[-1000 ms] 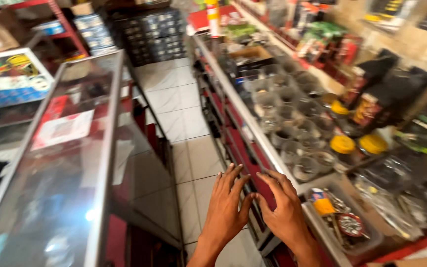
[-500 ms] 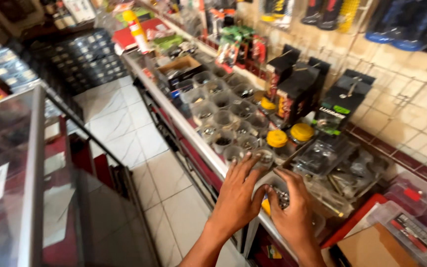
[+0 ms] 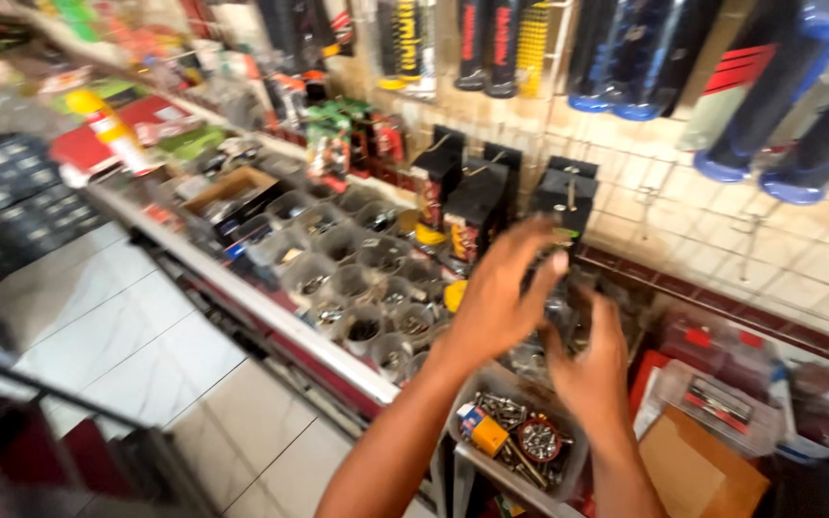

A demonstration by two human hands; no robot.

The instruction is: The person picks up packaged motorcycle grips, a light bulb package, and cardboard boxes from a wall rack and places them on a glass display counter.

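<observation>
I am seeing three black hanging packages (image 3: 477, 197) standing in a row against the tiled wall, each with a red and yellow label low on its front. Left of them, red and green carded packs (image 3: 343, 139) are leaning together. A yellow bottle with a red and white label (image 3: 107, 129) is standing far left. A brown cardboard box (image 3: 698, 475) is lying bottom right.

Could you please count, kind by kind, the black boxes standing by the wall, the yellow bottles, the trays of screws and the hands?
Black boxes: 3
Yellow bottle: 1
Tray of screws: 1
Hands: 2, the left hand and the right hand
Total: 7
</observation>
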